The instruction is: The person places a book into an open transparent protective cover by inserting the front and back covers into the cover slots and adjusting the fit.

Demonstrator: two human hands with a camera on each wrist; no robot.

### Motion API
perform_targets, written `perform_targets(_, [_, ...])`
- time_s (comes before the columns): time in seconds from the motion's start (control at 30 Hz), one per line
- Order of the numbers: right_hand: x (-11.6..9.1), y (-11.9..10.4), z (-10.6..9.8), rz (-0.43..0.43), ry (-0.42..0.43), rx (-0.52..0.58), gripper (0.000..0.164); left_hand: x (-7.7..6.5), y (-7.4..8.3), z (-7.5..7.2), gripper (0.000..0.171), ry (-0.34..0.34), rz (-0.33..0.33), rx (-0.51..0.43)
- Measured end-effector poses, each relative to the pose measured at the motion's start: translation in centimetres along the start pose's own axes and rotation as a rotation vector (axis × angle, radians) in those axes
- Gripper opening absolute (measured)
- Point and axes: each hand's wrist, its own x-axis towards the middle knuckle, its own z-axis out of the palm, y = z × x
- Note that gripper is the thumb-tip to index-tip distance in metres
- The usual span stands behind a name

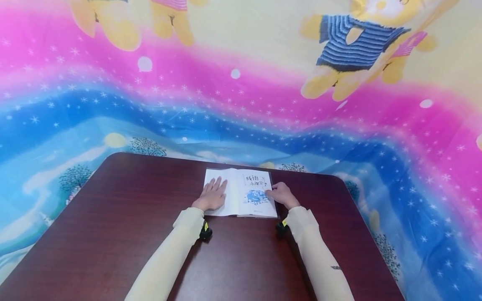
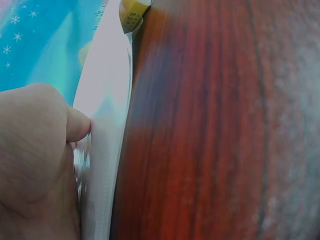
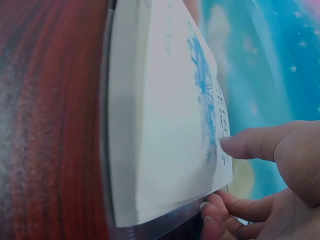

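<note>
An open book point(image 1: 234, 196) lies on the table, its left page white and blank. Its right page point(image 3: 175, 115) carries dark Chinese characters and a blue picture. My left hand point(image 1: 214, 195) rests on the left page with fingers straight and slightly spread; in the left wrist view only part of that hand point(image 2: 37, 155) shows, beside the book's bright edge point(image 2: 102, 165). At the right edge, my right hand point(image 1: 282, 195) pinches the page. In the right wrist view the thumb of the right hand point(image 3: 272, 172) lies on the page, with curled fingers at the edge below.
The dark red-brown table point(image 1: 113, 234) has its far edge just behind the book. A colourful curtain point(image 1: 226, 104) with bears and snowflakes hangs behind and around it. Each wrist wears a black camera mount point(image 1: 205, 232) with a yellow mark.
</note>
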Motion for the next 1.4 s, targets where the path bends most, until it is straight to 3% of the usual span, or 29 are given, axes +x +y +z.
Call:
perform_targets(0.23, [0.2, 0.2, -0.3, -0.003, -0.019, 0.031, 0.027, 0.3, -0.3, 0.3, 0.061, -0.007, -0.002, 0.032])
perform_targets(0.63, [0.0, -0.3, -0.4, -0.009, 0.035, 0.071, 0.034, 0.1, -0.3, 0.2, 0.061, -0.002, -0.004, 0.02])
perform_targets(0.87, [0.0, -0.8, -0.6, -0.008, -0.004, 0.125, 0.022, -0.2, -0.1, 0.0, 0.062, -0.003, -0.007, 0.022])
perform_targets(1.4, [-0.3, -1.4, -0.7, 0.049, -0.015, 0.208, 0.023, 0.2, -0.2, 0.3, 0.062, -0.002, -0.017, 0.039])
